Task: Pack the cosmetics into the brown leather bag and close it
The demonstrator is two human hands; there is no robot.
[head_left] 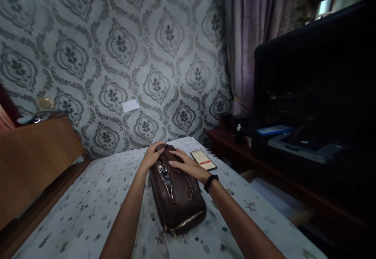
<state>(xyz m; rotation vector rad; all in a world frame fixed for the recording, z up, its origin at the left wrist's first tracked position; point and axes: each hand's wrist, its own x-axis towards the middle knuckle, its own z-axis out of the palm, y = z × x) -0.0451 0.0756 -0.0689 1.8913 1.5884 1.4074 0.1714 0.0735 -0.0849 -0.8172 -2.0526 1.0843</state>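
Observation:
A dark brown leather bag [180, 188] lies on the bed, its gold zippers facing up. On its upper left side one zipped pocket gapes, and something shiny shows in the gap. My left hand [152, 156] grips the bag's far left corner, thumb on top and fingers curving over the far edge. Across the raised middle panel rests my right hand [188, 165], its fingers stretched out and a dark band on the wrist. Just right of that hand lies a phone [203, 160] with its screen lit.
The bed's white patterned sheet [96, 196] spreads under the bag. A wooden headboard-like panel [41, 145] stands left. To the right are a dark red shelf [223, 149], a small bottle [239, 133] and a large black cabinet-like object [308, 75]. Patterned wallpaper covers the wall behind.

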